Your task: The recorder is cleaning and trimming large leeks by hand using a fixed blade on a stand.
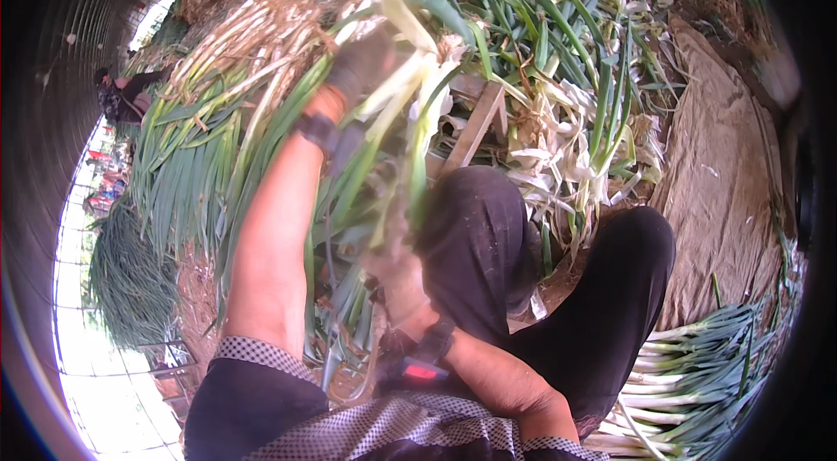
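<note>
My left hand [359, 68], in a dark glove, reaches up over a heap of long green onions [187, 169]. It lies against pale stalks and leaves [418, 86], and motion smears its fingers. Lower down, near my knee, my right hand [398, 278] is blurred too, beside the hanging green leaves of the same stalks. Whether either hand grips them cannot be made out. Each wrist wears a dark band.
Stripped leaves and pale peelings [540, 147] pile up ahead, around a wooden board [473, 125]. Brown sacking [719, 164] lies at right, above a row of trimmed green onions [689, 374]. Another person [131, 95] is at far left, near more green onions [131, 278].
</note>
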`<action>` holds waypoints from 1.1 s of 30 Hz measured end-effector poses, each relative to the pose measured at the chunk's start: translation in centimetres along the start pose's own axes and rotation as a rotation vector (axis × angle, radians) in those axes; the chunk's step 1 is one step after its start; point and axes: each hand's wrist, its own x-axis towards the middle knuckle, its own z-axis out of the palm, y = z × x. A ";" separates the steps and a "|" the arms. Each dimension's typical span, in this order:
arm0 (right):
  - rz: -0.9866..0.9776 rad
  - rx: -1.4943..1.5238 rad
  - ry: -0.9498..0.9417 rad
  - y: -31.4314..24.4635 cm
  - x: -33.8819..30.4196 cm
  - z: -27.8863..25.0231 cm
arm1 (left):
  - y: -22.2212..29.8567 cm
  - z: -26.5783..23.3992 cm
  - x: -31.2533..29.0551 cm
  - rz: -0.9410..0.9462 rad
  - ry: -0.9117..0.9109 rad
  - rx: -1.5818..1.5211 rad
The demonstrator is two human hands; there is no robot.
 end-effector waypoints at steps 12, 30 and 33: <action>-0.110 0.007 0.069 0.2 -0.5 -0.9 | 9.8 -6.6 -8.8 -0.434 -0.658 -1.246; -0.202 0.032 0.014 0.7 -1.0 -0.5 | 13.3 -5.8 -19.9 -0.466 -0.267 -1.254; -0.472 -0.301 0.049 -0.1 1.3 -1.9 | 12.4 -6.5 -18.7 -0.363 -0.235 -1.296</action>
